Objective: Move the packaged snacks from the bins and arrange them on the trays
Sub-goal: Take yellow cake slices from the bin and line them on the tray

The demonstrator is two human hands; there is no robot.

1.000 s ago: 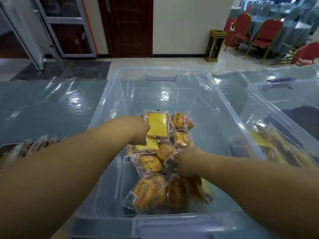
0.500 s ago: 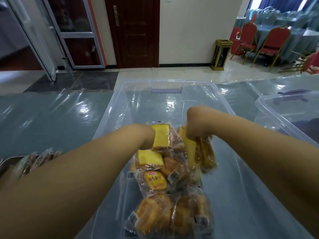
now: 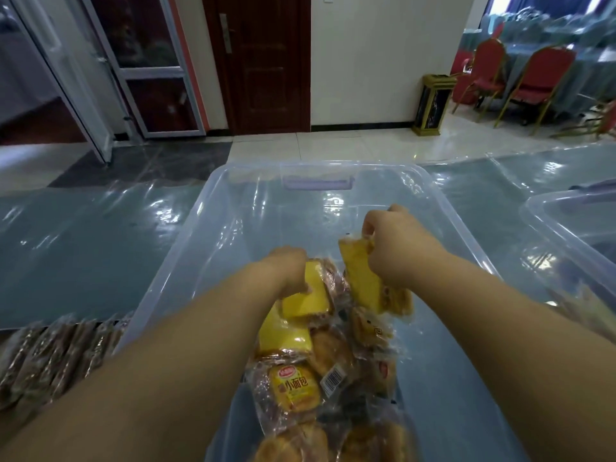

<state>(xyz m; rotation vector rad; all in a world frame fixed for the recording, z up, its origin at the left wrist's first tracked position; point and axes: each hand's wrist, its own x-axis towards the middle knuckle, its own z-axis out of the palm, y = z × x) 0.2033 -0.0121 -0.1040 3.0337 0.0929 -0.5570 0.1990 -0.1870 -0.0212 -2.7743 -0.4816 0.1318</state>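
Observation:
A clear plastic bin [image 3: 213, 208] stands in front of me with a pile of packaged breads and cakes [image 3: 300, 388] in its near half. My right hand [image 3: 396, 251] is closed on a bunch of wrapped snacks [image 3: 370, 288] and holds them above the pile. My left hand [image 3: 290, 268] is closed on the edge of a yellow cake packet [image 3: 306, 298] at the top of the pile. At the left, a tray [image 3: 100, 323] holds a row of wrapped brown snacks [image 3: 56, 355] standing side by side.
A second clear bin [image 3: 566, 215] sits at the right edge, with a few wrapped snacks inside. The table [image 3: 83, 248] is covered in shiny clear plastic film. Beyond it are a tiled floor, a dark door, a small bin and red chairs.
My right hand took hold of several packets low in the pile and has lifted them up and away from me. My left hand stayed on the yellow cake packet. The camera tilted up.

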